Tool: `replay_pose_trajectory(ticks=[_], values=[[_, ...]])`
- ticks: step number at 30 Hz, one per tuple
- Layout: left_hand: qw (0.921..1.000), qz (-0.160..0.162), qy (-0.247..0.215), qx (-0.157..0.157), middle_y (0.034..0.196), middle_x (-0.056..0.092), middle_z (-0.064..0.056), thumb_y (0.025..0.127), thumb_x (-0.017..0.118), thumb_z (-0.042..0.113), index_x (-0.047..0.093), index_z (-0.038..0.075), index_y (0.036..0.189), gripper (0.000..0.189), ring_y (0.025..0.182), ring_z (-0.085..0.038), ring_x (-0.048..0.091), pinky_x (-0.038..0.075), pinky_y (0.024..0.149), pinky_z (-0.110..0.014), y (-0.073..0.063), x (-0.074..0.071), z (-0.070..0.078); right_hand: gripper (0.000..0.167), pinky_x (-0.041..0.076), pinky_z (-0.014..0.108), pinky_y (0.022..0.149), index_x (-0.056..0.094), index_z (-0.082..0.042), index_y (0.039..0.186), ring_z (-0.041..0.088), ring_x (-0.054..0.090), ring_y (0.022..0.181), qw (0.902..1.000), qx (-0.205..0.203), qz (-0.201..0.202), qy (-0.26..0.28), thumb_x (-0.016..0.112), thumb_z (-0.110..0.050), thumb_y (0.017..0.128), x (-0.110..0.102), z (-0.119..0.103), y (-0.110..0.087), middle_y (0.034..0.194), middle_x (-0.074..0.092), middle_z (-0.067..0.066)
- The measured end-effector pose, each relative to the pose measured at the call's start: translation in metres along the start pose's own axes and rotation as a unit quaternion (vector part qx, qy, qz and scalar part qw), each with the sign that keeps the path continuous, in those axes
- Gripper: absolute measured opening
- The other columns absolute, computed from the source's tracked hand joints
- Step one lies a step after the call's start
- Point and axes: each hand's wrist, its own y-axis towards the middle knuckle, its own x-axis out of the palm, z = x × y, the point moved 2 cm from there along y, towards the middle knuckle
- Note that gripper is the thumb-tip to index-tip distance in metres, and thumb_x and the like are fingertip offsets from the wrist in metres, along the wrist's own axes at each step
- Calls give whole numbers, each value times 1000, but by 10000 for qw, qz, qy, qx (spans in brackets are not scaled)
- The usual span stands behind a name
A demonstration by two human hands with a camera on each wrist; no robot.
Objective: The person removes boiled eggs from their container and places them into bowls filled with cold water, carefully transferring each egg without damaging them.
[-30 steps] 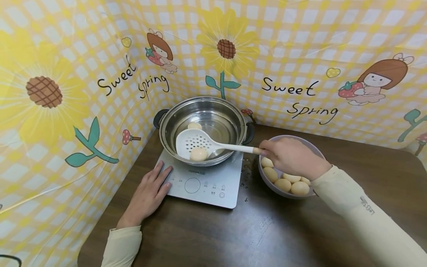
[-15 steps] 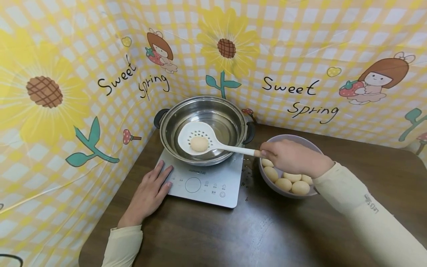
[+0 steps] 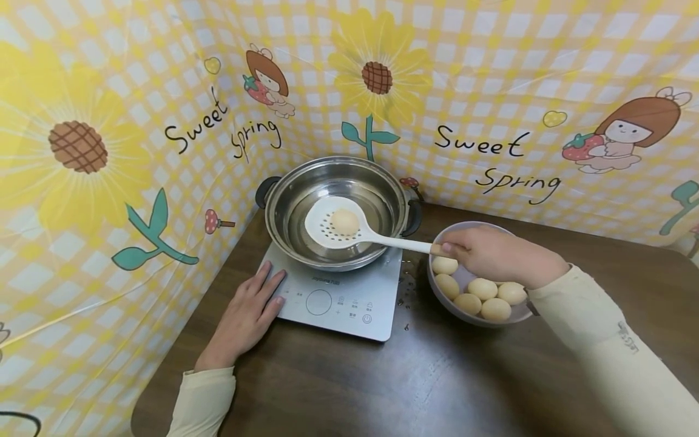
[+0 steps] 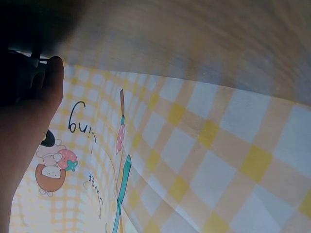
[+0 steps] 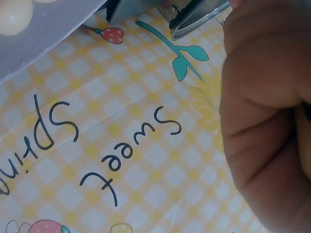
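Note:
In the head view my right hand [image 3: 486, 255] grips the wooden-tipped handle of a white skimmer [image 3: 322, 230]. One pale brown egg [image 3: 346, 222] lies in the skimmer's perforated head, which is over the steel pot [image 3: 275, 237]. The pot stands on a white induction cooker [image 3: 349, 325]. My left hand [image 3: 246, 312] rests with extended fingers on the cooker's left edge. Below my right hand is a lilac bowl [image 3: 437, 291] holding several eggs [image 3: 483, 289]. Curled right fingers [image 5: 262, 131] fill one side of the right wrist view; the left wrist view shows part of my left hand [image 4: 29, 121].
Dark handles [image 3: 414, 217] stick out from the pot's sides. Water drops [image 3: 406, 326] dot the brown table [image 3: 426, 388] between cooker and bowl. A yellow checked cloth [image 3: 306, 36] with sunflowers hangs close behind and along the left.
The skimmer has levelled and shifted right, carrying the egg from its near edge toward its middle. A second egg-like shape seen behind the skimmer earlier is out of sight. My left hand stays put.

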Motion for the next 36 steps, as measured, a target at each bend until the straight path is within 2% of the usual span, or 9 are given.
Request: replay_pose_trajectory(ticks=[4, 13, 19, 22, 30, 36], values=[[10000, 22, 14, 13, 166, 22, -13, 108, 49, 34, 43, 16, 155, 51, 139, -46, 32, 32, 104, -65, 1, -1, 2, 26, 43, 39, 76, 71, -14, 117, 16, 51, 78, 9995, 232, -85, 207, 48, -22, 109, -2, 4, -5, 84, 56, -5], [10000, -77, 9, -44, 166, 20, -13, 108, 47, 36, 41, 16, 156, 53, 141, -46, 29, 32, 105, -64, 0, -1, 0, 24, 42, 39, 73, 69, -15, 114, 17, 51, 74, 9986, 496, -99, 145, 48, -25, 108, -7, 12, -16, 82, 58, -4], [10000, -37, 27, -30, 166, 20, -13, 108, 48, 35, 41, 16, 156, 52, 140, -46, 30, 33, 104, -64, 0, 0, 0, 21, 39, 35, 66, 64, -18, 97, 15, 44, 64, 9984, 536, -51, 171, 48, -25, 108, -10, 20, -22, 74, 50, -3], [10000, -34, 28, -31, 166, 21, -13, 108, 48, 35, 42, 16, 156, 52, 140, -46, 30, 33, 105, -64, -1, 0, 0, 21, 38, 35, 66, 63, -18, 96, 14, 43, 63, 9983, 550, -24, 165, 48, -26, 108, -9, 24, -25, 72, 48, -4], [9998, -128, 21, -119, 167, 18, -12, 108, 46, 37, 40, 17, 157, 53, 141, -45, 29, 32, 105, -64, -2, 1, 0, 21, 44, 41, 78, 66, -20, 110, 17, 55, 84, 9974, 705, -84, 125, 47, -30, 109, -11, 32, -36, 85, 59, -6], [9998, -141, 14, -148, 167, 17, -11, 108, 46, 38, 39, 18, 157, 53, 142, -44, 28, 32, 105, -64, -1, 1, -1, 21, 43, 42, 79, 67, -22, 110, 19, 55, 86, 9972, 737, -48, 61, 48, -32, 108, -15, 38, -45, 89, 61, -4]])
